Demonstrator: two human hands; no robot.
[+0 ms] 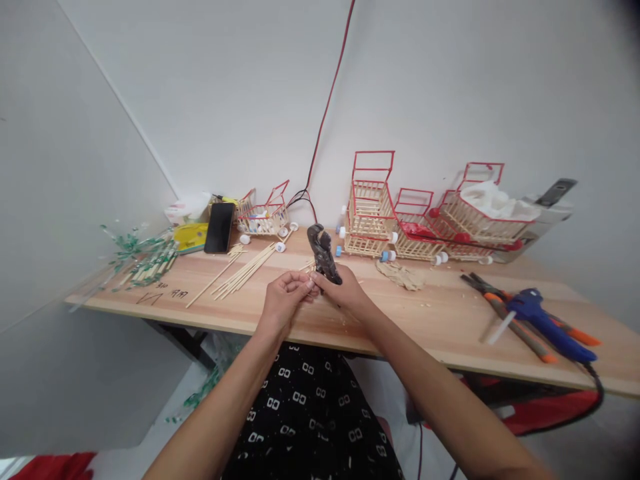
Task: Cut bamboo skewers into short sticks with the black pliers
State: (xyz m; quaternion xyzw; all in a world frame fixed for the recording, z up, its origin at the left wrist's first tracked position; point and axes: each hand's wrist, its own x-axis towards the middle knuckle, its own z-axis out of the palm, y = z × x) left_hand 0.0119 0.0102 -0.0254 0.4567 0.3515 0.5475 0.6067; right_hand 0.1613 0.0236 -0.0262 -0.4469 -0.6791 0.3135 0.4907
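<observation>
My right hand (pixel 345 290) is closed around a worn black hand tool (pixel 325 253), which stands up above the fingers. Its exact kind is not clear. My left hand (pixel 290 297) is beside it, thumb and fingers pinched together close to my right thumb. Whatever the pinch holds is too small to make out. Just left of my hands lie loose thin wooden sticks (pixel 245 272). Small pale bits are scattered on the wooden table (pixel 320 327) under and around my hands.
Stick-built carts with red handles (pixel 370 207) stand along the wall; a smaller cart (pixel 263 217) is left of them. A phone (pixel 219 228) leans near green-tipped stick bundles (pixel 150 260). Pliers (pixel 480 285) and a blue glue gun (pixel 545 323) lie right. A cord (pixel 333 87) hangs behind.
</observation>
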